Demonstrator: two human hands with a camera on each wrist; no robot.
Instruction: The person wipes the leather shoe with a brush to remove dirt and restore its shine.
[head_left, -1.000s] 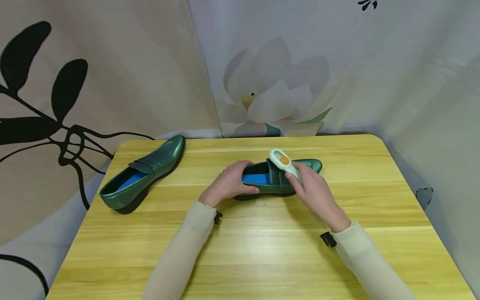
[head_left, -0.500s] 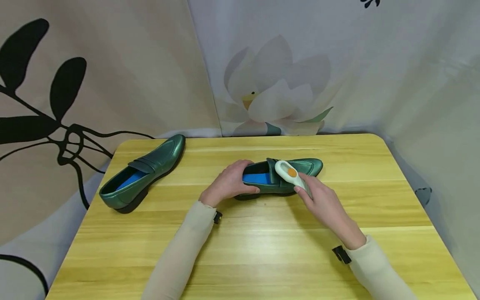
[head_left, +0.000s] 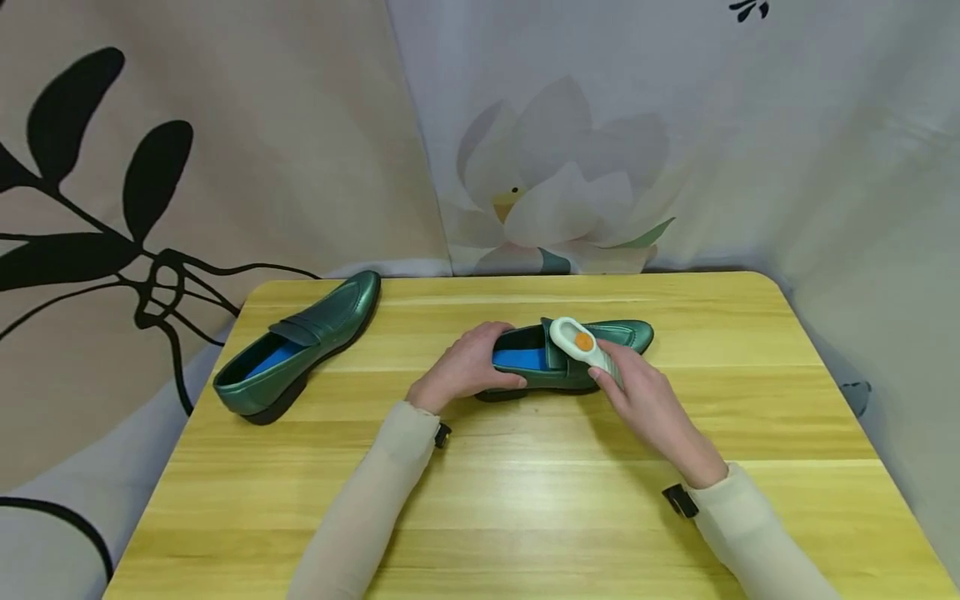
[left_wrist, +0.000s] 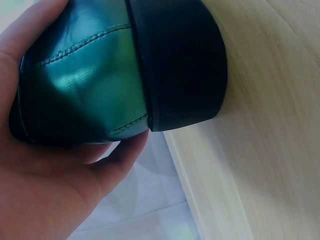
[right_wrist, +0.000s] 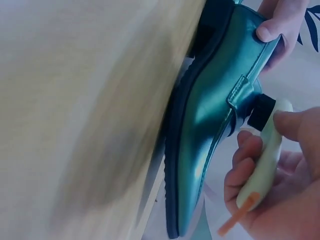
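A green loafer [head_left: 551,377] with a blue insole lies toe to the right near the back of the table. My left hand [head_left: 467,368] grips its heel end, thumb on the near side. In the left wrist view the fingers wrap the back of the shoe above its black heel [left_wrist: 182,70]. My right hand [head_left: 651,404] holds a small white shoe brush [head_left: 567,334] with an orange button over the strap. In the right wrist view its black bristles [right_wrist: 261,113] are right at the loafer's strap, and an orange loop [right_wrist: 237,215] hangs from the handle.
A second green loafer [head_left: 303,343] rests at the table's back left, toe pointing away. The wooden table [head_left: 480,517] ends close behind both shoes. Behind it hangs a curtain [head_left: 300,167] printed with leaves and a flower.
My right hand has drawn the brush a little nearer and to the right over the strap, then stayed about there. My left hand keeps its hold on the heel. The head view shifts slightly.
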